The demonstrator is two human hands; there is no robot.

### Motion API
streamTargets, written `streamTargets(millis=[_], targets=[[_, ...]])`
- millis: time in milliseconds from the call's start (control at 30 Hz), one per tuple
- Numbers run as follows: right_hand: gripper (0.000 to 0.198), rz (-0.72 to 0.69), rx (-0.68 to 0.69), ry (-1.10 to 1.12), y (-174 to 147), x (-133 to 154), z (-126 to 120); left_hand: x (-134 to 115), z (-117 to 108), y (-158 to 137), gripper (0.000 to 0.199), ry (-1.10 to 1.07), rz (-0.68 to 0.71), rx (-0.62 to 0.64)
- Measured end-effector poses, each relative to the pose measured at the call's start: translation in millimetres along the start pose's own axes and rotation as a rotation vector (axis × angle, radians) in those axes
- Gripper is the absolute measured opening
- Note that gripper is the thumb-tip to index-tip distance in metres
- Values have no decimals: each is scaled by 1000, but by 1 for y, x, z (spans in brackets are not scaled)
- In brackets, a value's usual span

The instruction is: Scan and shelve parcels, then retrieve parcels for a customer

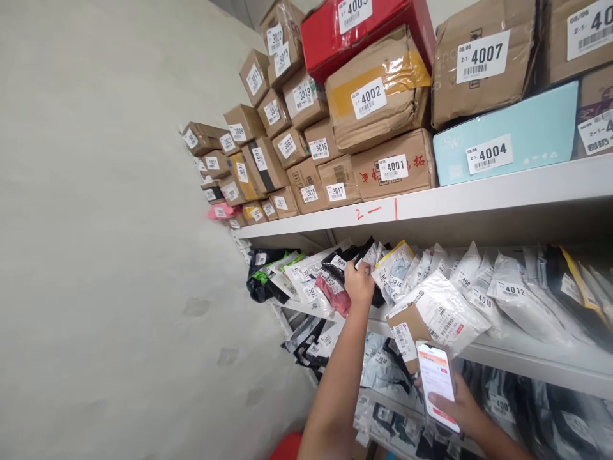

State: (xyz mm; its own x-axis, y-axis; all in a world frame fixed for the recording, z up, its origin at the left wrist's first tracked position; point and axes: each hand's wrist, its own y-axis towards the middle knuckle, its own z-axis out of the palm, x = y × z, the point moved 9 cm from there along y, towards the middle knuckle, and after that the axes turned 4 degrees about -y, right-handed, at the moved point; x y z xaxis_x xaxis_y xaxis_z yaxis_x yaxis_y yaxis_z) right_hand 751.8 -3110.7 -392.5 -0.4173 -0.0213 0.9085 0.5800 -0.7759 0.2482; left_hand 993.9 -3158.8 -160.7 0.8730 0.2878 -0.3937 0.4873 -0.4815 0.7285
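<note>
My left hand [359, 281] reaches into the middle shelf, its fingers closed on the top of a black parcel bag [378, 296]. Just left of it lie a dark bag labelled 7005 [330, 262] and a pink parcel [334, 296]. Lower right, my right hand [454, 402] grips a smartphone [435, 383] with a lit screen, its thumb over the glass. Behind the phone, a brown parcel [407, 329] and a white parcel bag [450, 313] with printed labels stick up, seemingly in the same hand; the grip on them is hidden.
Above, a white shelf [431, 201] marked 2-1 carries numbered cardboard boxes, a red box [364, 32] and a light blue box [507, 137]. White parcel bags [517, 294] stand in a row to the right. More bags fill lower shelves. A bare wall [119, 223] borders the left.
</note>
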Motion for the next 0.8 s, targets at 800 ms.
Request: streamTargets(millis=[800], targets=[[68, -18, 7, -51, 2, -23, -8, -21, 55, 80, 46, -213, 212, 117]])
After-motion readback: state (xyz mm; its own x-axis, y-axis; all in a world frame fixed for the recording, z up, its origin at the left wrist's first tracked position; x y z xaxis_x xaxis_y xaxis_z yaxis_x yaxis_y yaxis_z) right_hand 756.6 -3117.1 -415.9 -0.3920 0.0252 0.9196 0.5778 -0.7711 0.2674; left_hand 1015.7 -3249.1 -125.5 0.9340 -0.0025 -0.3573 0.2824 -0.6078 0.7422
